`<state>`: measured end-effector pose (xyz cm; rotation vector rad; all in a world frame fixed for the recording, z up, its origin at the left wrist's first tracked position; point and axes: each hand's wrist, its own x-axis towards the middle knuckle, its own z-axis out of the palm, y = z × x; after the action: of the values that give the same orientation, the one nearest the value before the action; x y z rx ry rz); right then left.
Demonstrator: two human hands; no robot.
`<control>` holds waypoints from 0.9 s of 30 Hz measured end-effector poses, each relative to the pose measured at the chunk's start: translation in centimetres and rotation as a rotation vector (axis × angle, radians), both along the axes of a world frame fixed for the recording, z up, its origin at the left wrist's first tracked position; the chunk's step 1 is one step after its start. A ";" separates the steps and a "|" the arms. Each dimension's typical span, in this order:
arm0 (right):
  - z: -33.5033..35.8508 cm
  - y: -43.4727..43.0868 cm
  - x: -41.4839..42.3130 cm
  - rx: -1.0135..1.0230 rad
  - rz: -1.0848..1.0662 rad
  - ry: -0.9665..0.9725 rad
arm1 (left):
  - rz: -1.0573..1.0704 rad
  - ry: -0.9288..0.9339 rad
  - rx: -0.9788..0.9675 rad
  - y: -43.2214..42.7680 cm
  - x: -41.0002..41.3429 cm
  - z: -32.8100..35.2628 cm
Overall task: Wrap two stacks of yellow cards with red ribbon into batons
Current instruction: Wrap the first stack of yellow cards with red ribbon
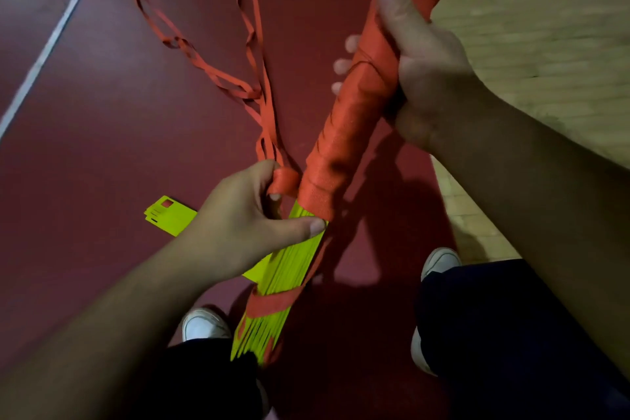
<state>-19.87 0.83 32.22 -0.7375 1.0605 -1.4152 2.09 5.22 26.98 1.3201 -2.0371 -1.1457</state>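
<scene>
Yellow edges show at the near end of the long stack of yellow cards, down at six o'clock between two white shoes, with one red band crossing it. The person's left hand sits just above, its fingers pinching a fold of flat red ribbon while the thumb presses the bare cards. The ribbon-wound part climbs toward one o'clock, where the right hand has its fingers clenched round it. A loose flat yellow card lies on the dark red floor at nine o'clock of the left hand. Slack ribbon trails off toward twelve o'clock.
</scene>
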 end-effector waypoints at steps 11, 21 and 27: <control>-0.3 0.7 1.2 0.053 0.321 -0.135 | -0.300 0.260 0.266 0.3 0.7 1.7; -0.5 -0.2 0.4 0.027 0.151 0.019 | -0.232 -0.097 0.073 0.7 0.7 -0.6; -1.0 -0.2 1.7 -0.011 -0.028 0.253 | -0.088 -0.403 -0.216 2.4 -1.4 -0.4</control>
<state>-18.17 0.59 31.21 -0.9312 1.2625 -1.3766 0.69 7.62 26.53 1.4507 -2.4450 -0.7058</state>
